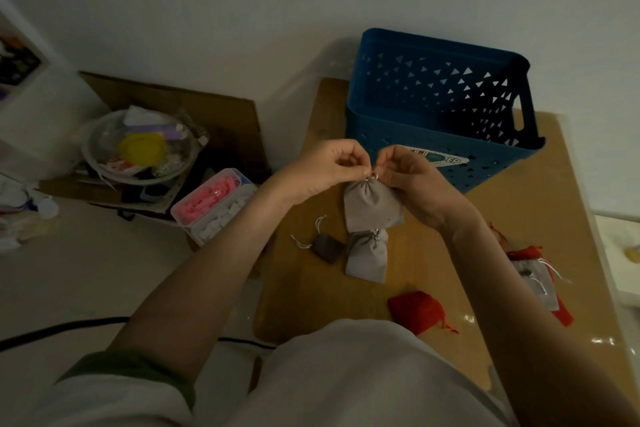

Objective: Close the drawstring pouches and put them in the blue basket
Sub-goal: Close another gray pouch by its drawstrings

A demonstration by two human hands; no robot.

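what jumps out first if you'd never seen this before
The tall blue basket at the far edge of the table stands out most. Just before it, the left hand and right hand pinch the neck of a grey pouch. A red pouch lies nearer the person.

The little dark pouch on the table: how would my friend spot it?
Start at the blue basket on the wooden table. Nearer the person, a grey pouch lies flat, and the dark pouch sits just left of it. It is the smallest and the only dark one.
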